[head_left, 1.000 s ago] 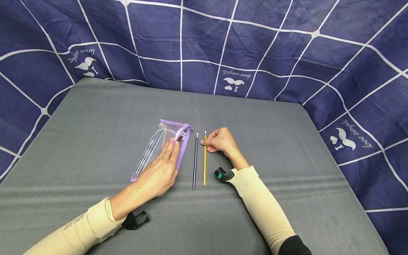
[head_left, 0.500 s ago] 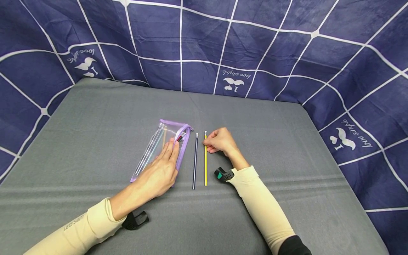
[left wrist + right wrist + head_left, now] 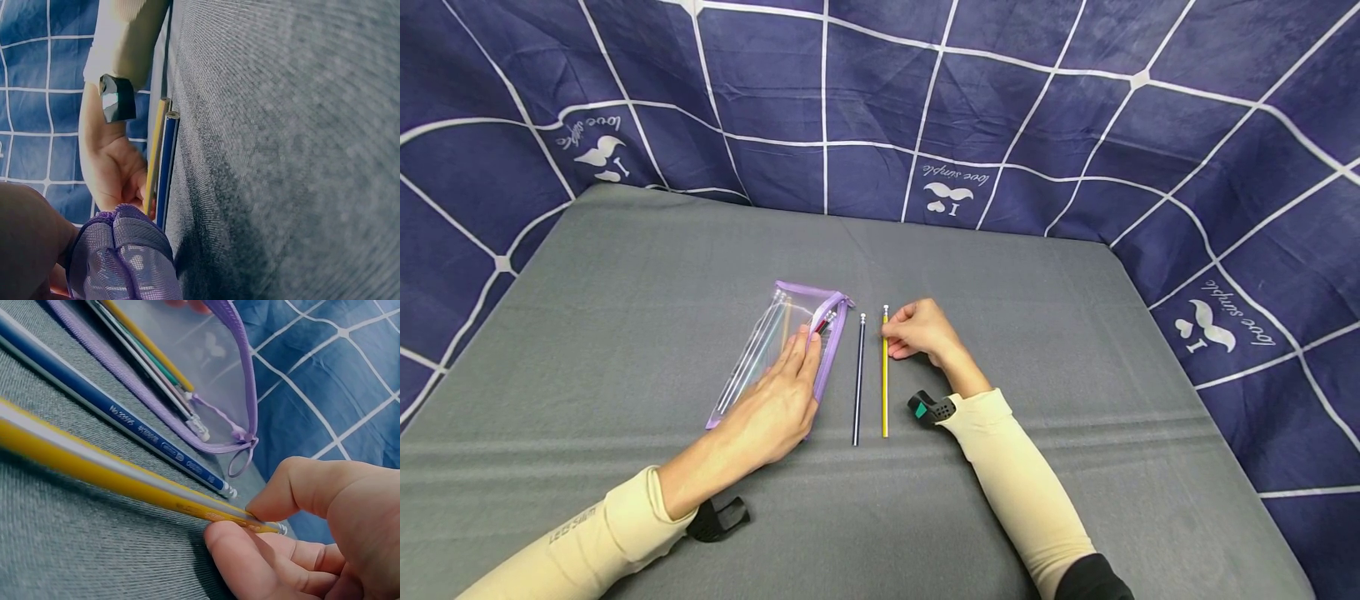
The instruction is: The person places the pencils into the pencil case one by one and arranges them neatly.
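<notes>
A clear pencil pouch (image 3: 752,358) with purple zipper edging lies left of centre in the head view, several pencils inside. My left hand (image 3: 782,400) rests on it with straight fingers near its zipper edge; the thumb is hidden. Between thumb and index finger my right hand (image 3: 922,330) pinches a yellow pencil (image 3: 885,392) near its eraser end. Close-up, the right wrist view shows this grip on the yellow pencil (image 3: 125,469). A dark blue pencil (image 3: 858,383) lies between the pouch and the yellow pencil, touched by neither hand.
Grey cloth (image 3: 1037,333) covers the table, with shallow creases. A blue curtain (image 3: 880,100) with white grid lines hangs behind and at the sides. Black wrist devices (image 3: 931,408) sit below both wrists.
My right hand has shifted slightly right with the yellow pencil, which has turned a little and stands farther from the blue pencil. The left hand and pouch stay put.
</notes>
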A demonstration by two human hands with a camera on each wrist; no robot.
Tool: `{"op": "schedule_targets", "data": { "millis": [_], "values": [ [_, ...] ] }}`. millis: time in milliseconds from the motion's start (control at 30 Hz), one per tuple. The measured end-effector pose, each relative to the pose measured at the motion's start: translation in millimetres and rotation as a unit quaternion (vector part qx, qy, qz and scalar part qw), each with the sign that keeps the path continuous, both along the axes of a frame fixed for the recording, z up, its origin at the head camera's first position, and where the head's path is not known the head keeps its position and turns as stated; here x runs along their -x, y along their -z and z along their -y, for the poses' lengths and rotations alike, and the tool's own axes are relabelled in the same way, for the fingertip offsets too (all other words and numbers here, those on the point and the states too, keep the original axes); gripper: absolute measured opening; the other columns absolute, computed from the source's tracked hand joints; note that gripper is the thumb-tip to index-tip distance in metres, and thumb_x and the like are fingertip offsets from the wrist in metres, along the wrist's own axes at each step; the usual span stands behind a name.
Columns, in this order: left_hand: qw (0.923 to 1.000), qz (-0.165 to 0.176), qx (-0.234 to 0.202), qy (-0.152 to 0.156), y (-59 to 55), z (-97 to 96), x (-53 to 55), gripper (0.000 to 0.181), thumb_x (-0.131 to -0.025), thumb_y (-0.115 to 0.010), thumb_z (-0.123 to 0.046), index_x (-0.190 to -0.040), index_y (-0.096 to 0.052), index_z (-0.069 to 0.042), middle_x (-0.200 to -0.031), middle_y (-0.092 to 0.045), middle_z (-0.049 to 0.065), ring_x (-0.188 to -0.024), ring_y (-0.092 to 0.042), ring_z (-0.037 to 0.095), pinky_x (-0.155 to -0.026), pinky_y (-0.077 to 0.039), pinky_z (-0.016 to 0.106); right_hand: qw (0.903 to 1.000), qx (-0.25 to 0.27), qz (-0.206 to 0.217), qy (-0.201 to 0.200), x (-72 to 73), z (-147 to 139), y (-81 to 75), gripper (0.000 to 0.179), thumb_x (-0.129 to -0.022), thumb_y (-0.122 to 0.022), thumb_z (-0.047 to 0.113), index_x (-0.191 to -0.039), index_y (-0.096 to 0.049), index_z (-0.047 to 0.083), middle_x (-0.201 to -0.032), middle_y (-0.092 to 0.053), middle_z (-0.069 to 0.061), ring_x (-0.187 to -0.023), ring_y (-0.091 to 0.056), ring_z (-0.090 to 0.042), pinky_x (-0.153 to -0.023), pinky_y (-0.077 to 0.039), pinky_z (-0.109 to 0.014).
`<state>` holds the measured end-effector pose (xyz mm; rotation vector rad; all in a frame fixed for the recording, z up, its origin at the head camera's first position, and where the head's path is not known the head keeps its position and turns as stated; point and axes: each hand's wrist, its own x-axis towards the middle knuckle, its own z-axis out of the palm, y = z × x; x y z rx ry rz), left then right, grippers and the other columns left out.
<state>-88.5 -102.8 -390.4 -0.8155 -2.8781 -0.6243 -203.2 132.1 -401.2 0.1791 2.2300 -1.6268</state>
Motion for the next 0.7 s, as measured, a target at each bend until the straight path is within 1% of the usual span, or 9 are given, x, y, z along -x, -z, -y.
{"op": "schedule_targets", "data": {
  "millis": [233, 433, 567, 700],
  "values": [
    [1.0000, 0.005, 0.002, 0.000, -0.1, -0.2, 0.3, 0.070, -0.089, -0.060, -0.006, -0.147, -0.028, 0.016, -0.154, -0.024, 0.034, -0.140, -0.030, 0.046, -0.100, -0.042, 0.061, 0.9996, 0.027, 0.004, 0.004, 1.6, -2.4, -1.2, 0.007, -0.081, -0.063, -0.005, -0.087, -0.063, -0.007, -0.060, -0.063, -0.008, -0.049, -0.063, -0.013, -0.049, -0.057, -0.025],
    [1.0000, 0.002, -0.003, 0.000, 0.4, 0.4, 0.8, 0.069, -0.088, -0.060, -0.005, -0.147, -0.029, 0.016, -0.153, -0.025, 0.035, -0.140, -0.031, 0.047, -0.100, -0.043, 0.061, 0.9972, 0.074, 0.008, 0.006, 2.7, -0.3, -3.1, 0.006, -0.083, -0.059, -0.007, -0.088, -0.062, -0.008, -0.062, -0.063, -0.008, -0.051, -0.064, -0.013, -0.050, -0.057, -0.024],
    [1.0000, 0.005, -0.007, 0.000, -0.5, 0.3, 1.3, 0.068, -0.089, -0.058, -0.004, -0.147, -0.029, 0.016, -0.153, -0.025, 0.035, -0.140, -0.031, 0.047, -0.101, -0.041, 0.061, 0.9955, 0.094, 0.004, 0.016, 2.6, 1.0, -3.6, 0.006, -0.084, -0.058, -0.009, -0.089, -0.061, -0.008, -0.064, -0.064, -0.009, -0.051, -0.065, -0.013, -0.050, -0.056, -0.023],
    [1.0000, 0.008, -0.005, 0.001, -0.9, 0.6, 0.8, 0.068, -0.089, -0.058, -0.005, -0.147, -0.029, 0.016, -0.154, -0.024, 0.034, -0.140, -0.030, 0.047, -0.101, -0.041, 0.061, 0.9938, 0.107, -0.004, 0.029, 3.1, 2.3, -3.2, 0.006, -0.084, -0.060, -0.009, -0.090, -0.062, -0.009, -0.064, -0.065, -0.010, -0.051, -0.065, -0.013, -0.051, -0.057, -0.024]
  ]
}}
